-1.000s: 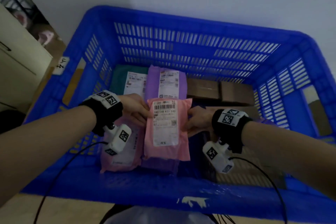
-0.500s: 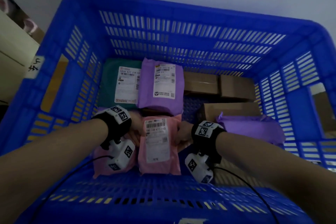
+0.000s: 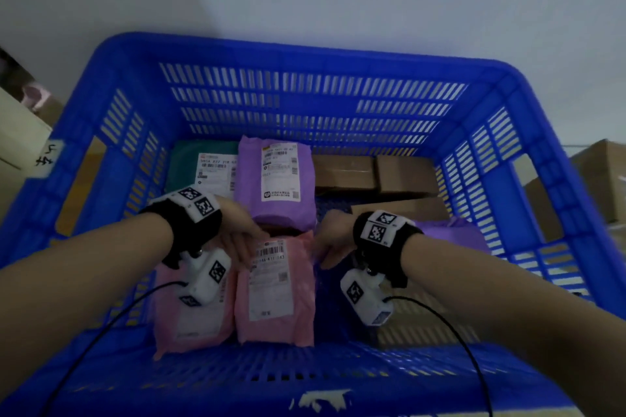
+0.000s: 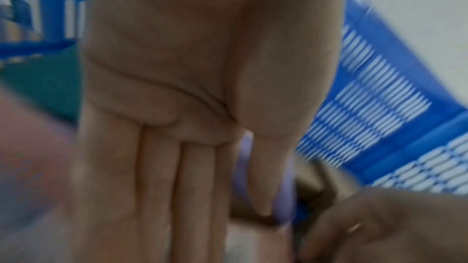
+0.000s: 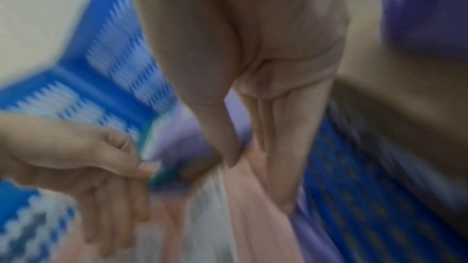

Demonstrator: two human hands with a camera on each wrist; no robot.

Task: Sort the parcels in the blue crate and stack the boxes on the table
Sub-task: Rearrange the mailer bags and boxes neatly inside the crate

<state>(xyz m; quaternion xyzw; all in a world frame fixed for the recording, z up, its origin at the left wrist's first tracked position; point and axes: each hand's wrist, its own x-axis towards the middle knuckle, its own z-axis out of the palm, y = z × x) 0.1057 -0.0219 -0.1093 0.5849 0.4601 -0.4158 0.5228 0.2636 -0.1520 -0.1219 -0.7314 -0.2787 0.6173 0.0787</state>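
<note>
The blue crate [image 3: 305, 54] holds soft parcels and cardboard boxes. A pink parcel [image 3: 276, 288] lies flat at the front middle, beside a second pink parcel [image 3: 189, 322]. My left hand [image 3: 244, 240] rests at its top left corner; in the left wrist view the left hand [image 4: 192, 147] is flat with straight fingers. My right hand [image 3: 327, 244] is at the parcel's top right edge, and in the right wrist view the right hand [image 5: 258, 184] has straight thumb and fingers touching the pink parcel [image 5: 253, 217]. Three brown boxes [image 3: 345, 171] [image 3: 404, 176] [image 3: 399, 208] sit at the back right.
A purple parcel [image 3: 276, 179] and a green parcel [image 3: 203, 162] lie at the back left. Another purple parcel [image 3: 450, 234] lies on the right, behind my right wrist. More cardboard boxes [image 3: 596, 179] stand outside the crate on the right. A white wall rises behind.
The pink parcel has come down from my raised hands and now lies on the crate floor. Both hands have loosened their hold on it.
</note>
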